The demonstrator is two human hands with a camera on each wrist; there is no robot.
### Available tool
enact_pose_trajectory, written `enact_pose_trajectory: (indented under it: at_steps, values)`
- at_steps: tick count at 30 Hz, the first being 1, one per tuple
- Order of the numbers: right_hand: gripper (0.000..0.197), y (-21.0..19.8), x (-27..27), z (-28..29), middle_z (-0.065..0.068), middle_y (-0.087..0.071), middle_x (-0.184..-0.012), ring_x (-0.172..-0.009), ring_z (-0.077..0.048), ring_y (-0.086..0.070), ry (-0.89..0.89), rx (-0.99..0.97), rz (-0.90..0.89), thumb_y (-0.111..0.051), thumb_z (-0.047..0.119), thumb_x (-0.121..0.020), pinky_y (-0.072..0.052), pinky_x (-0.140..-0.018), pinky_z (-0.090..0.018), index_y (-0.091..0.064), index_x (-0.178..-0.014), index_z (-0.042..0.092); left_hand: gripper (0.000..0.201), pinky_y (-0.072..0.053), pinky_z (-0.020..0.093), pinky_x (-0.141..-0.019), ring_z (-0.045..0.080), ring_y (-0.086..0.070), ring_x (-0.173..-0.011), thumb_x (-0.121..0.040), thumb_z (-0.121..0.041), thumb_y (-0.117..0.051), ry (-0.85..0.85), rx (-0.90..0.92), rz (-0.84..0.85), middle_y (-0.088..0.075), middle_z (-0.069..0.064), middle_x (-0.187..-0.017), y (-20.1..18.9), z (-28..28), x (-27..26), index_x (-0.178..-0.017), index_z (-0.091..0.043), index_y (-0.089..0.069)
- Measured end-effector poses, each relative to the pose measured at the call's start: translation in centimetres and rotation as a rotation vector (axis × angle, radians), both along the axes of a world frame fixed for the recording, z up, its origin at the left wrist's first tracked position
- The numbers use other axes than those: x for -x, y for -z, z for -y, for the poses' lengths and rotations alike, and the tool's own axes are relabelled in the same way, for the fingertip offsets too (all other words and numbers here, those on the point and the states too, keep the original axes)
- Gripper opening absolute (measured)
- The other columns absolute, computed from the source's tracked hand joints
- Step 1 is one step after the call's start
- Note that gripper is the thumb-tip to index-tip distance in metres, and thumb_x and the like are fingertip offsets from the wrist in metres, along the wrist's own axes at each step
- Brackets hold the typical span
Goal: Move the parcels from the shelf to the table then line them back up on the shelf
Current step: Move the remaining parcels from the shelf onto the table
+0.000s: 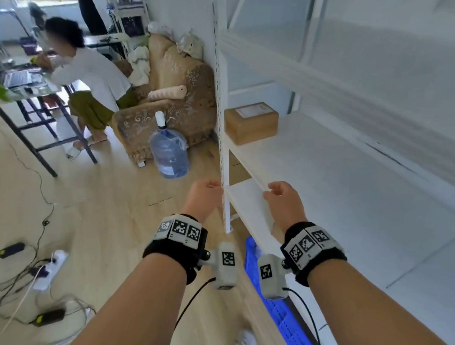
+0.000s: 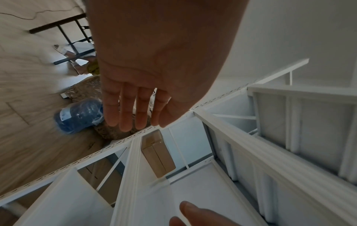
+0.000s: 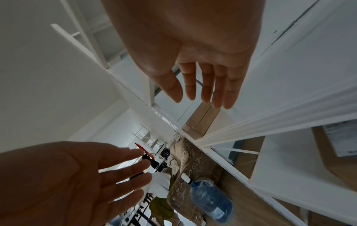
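— So, which step is this?

— Both hands are empty. The left hand [image 1: 203,195] and right hand [image 1: 283,202] hang in front of the white metal shelf [image 1: 331,165], fingers loose and straight, gripping nothing. One brown cardboard parcel with a paper label [image 1: 250,122] sits at the far left end of the middle board.

— Taking it off, or just put back?

— Can't say from here. If it's coming off, I'd guess both hands must reach further in, one on each side, then carry it over to the dark-framed table [image 1: 33,116].
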State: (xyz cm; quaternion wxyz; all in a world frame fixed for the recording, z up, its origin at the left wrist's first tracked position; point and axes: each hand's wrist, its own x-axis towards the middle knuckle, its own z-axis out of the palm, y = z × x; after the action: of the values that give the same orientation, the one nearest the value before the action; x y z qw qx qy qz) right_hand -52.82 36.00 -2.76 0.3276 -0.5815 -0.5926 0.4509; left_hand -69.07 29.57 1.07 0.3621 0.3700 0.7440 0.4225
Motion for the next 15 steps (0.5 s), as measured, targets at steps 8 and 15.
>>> enact_pose_trajectory:
  at_steps: [8, 15]
  values:
    - [0.032, -2.2, 6.7, -13.5, -0.003, -0.058, -0.12, -0.101, -0.017, -0.057, -0.012, -0.021, 0.028, -0.056, 0.02, -0.092, -0.044, -0.084, -0.029, -0.056, -0.124, 0.015, 0.028, -0.042, 0.027, -0.079, 0.014, -0.054, -0.093, -0.097, -0.012, -0.049, 0.066, 0.009, -0.179, -0.062, 0.0, -0.104, -1.1, -13.2, 6.8, -0.123, -0.011, -0.059]
    - [0.031, -2.4, 10.1, -20.5, -0.001, -0.058, -0.115, -0.103, -0.019, -0.057, 0.04, 0.005, 0.075, -0.058, 0.023, -0.092, -0.045, -0.087, -0.031, -0.056, -0.122, 0.016, 0.035, -0.045, 0.028, -0.086, 0.017, -0.057, -0.103, -0.095, -0.015, -0.052, 0.149, 0.031, -0.16, -0.062, 0.004, -0.123, 0.7, -23.2, 11.6, -0.13, -0.013, -0.058]
